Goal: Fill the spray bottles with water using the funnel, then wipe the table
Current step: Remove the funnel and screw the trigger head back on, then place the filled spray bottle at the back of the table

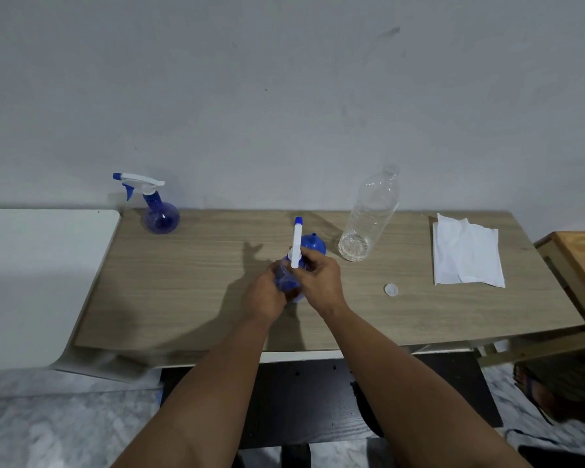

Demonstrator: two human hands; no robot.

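You find no readable text here. The clear bottle [368, 214] bears no label, and neither spray bottle [161, 211] shows lettering.

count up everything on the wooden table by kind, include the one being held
spray bottles: 2, one standing at the back left, one held in both hands
funnel: 1, blue, behind the hands
clear plastic bottle: 1, uncapped
bottle cap: 1
white cloth or tissue: 1
total: 6
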